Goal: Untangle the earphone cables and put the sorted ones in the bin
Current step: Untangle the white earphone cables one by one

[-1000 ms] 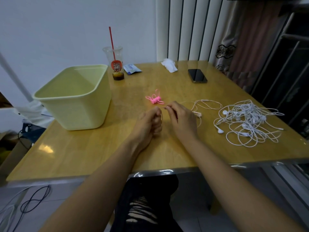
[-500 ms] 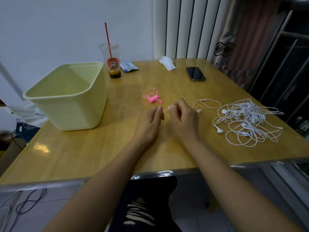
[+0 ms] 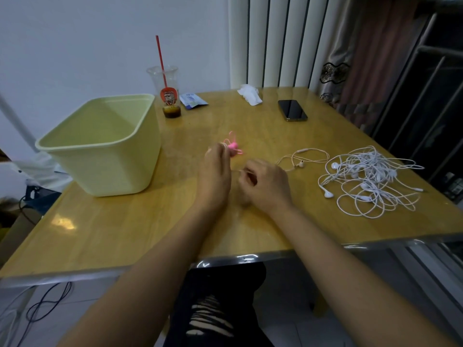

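Honestly, you're early in this one. No earphones show in the yellow bin [image 3: 112,166] as far as its inside is visible, so none of them have been dropped in yet.

The one you're working on is the pale earphone cable [image 3: 303,159]. It lies in loose loops on the surface [image 3: 125,234] just right of your hands, with one end running in to your right hand [image 3: 268,184]. That grip is curled in and pinching the thin cord. Your left hand [image 3: 215,176] is lifted with its fingertips bunched up top, but it's motion-blurred, so I can't tell if it has the cord or not.

Just behind your left fingertips sits a pink earphone bundle [image 3: 233,146]. It looks already wound up, so that one probably only needs a toss into the bin.

The real work is the white earphone tangle [image 3: 370,179] near the right edge, several sets knotted in one heap and well apart from the bin. I'd say that's most of the job left.
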`<state>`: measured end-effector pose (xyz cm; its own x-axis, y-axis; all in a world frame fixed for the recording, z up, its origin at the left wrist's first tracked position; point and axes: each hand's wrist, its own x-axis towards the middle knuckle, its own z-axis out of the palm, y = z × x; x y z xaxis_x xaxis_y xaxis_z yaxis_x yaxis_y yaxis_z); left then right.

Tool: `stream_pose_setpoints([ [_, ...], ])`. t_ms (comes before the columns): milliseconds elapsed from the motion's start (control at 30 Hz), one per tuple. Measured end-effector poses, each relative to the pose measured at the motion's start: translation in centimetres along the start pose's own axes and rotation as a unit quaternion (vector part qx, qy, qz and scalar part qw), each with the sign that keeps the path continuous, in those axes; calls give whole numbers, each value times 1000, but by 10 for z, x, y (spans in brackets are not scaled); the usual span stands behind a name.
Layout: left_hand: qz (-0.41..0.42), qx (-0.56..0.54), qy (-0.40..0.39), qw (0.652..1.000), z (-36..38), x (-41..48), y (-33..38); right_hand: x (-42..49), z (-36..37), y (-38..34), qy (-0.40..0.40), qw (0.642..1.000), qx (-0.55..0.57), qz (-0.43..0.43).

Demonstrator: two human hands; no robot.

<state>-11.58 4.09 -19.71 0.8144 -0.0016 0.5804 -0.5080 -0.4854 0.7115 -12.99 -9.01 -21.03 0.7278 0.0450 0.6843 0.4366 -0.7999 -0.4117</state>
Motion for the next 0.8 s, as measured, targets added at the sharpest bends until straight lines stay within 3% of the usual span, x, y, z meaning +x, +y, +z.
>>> stream_pose_setpoints([
  [67, 29, 112, -65, 991, -1, -3, -12, 1, -4, 1, 82, 995, 18, 44],
  [100, 9, 99, -97, 990, -2, -5, -12, 1, -5, 2, 100, 993, 28, 59],
  [167, -82, -81, -152, 982, -3, -8, -2, 3, -4, 5, 100, 992, 46, 70],
  [233, -179, -317, -175, 915, 0, -9, 11, 6, -2, 9, 81, 993, 50, 72],
  [300, -220, -489, -134, 833, 4, -6, 21, 5, -1, 12, 26, 997, 26, 72],
  [367, -229, -573, -58, 785, 8, -1, 18, 4, 3, 11, -55, 997, -16, 57],
  [400, -221, -566, -22, 794, 11, 1, 12, 3, 5, 9, -79, 995, -37, 43],
  [433, -202, -529, 6, 825, 13, 2, 6, 2, 6, 7, -88, 994, -51, 29],
  [500, -147, -378, 38, 913, 13, -1, -4, 2, 5, 4, -69, 996, -58, 0],
  [567, -70, -201, 38, 976, 12, -3, -10, 3, 2, 2, -21, 999, -40, -19],
  [633, -21, -47, -1, 999, 13, -4, -10, 3, -1, -1, 19, 1000, -4, -20],
  [700, -1, 33, -58, 998, 15, -6, -10, 3, -5, -2, 64, 997, 33, -3],
  [733, -4, 31, -78, 996, 14, -7, -7, 3, -6, -1, 83, 995, 55, 12],
  [800, -44, -72, -117, 990, 13, -9, 2, 3, -8, 1, 90, 991, 95, 39],
])
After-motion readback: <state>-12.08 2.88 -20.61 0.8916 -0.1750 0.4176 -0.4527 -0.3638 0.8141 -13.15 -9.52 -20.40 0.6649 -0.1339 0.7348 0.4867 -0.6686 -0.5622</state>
